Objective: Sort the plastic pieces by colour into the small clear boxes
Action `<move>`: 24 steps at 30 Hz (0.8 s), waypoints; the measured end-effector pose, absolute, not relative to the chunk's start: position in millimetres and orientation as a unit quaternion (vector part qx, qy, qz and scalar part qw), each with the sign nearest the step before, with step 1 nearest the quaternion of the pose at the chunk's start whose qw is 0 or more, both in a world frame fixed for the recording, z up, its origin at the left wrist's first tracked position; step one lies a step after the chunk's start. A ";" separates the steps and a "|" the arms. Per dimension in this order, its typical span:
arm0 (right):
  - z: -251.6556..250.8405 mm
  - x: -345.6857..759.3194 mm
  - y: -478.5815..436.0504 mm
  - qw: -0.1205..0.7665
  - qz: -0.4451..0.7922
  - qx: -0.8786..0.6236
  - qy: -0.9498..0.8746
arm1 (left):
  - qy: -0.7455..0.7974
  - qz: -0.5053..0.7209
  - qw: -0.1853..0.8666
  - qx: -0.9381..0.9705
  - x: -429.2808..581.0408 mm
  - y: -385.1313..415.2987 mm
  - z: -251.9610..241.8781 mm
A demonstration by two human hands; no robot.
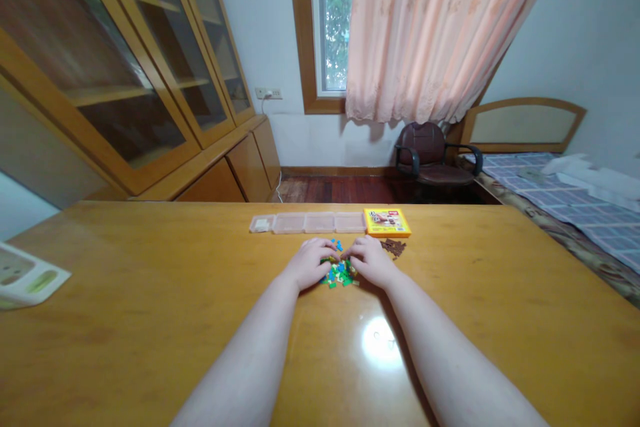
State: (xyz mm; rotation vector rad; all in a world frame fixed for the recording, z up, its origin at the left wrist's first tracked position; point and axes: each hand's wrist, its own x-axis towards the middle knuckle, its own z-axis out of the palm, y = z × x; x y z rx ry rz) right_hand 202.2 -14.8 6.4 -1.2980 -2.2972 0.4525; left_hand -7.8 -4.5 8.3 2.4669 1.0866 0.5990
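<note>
A mixed pile of small toy building bricks [341,273], green, blue, yellow and white, lies on the wooden table between my hands. My left hand [310,264] curves over the pile's left side, its thumb apart from its fingers. From the right, my right hand [371,259] bends its fingers down over the bricks, thumb apart; the tips are small and partly hidden. Both hands' fingertips nearly meet at the pile's far side. A few blue bricks [339,245] lie just beyond them. Brown bricks [395,248] form a separate heap beside my right hand.
A row of clear plastic trays [320,222] stands beyond my hands, with white pieces [262,224] in the leftmost. A yellow box [387,222] adjoins its right end. At the table's left edge is a white plastic object [55,275]. An office chair [433,153] stands past the table [175,320].
</note>
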 end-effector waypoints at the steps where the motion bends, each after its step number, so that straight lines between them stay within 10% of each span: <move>1: 6.4 202.1 -15.1 0.223 0.166 -0.474 -0.835 | 0.385 0.216 0.194 0.876 -7.8 -4.8 9.0; 24: 2.8 202.2 -13.5 0.200 0.143 -0.507 -0.826 | 0.399 0.216 0.199 0.868 -4.9 -6.3 12.6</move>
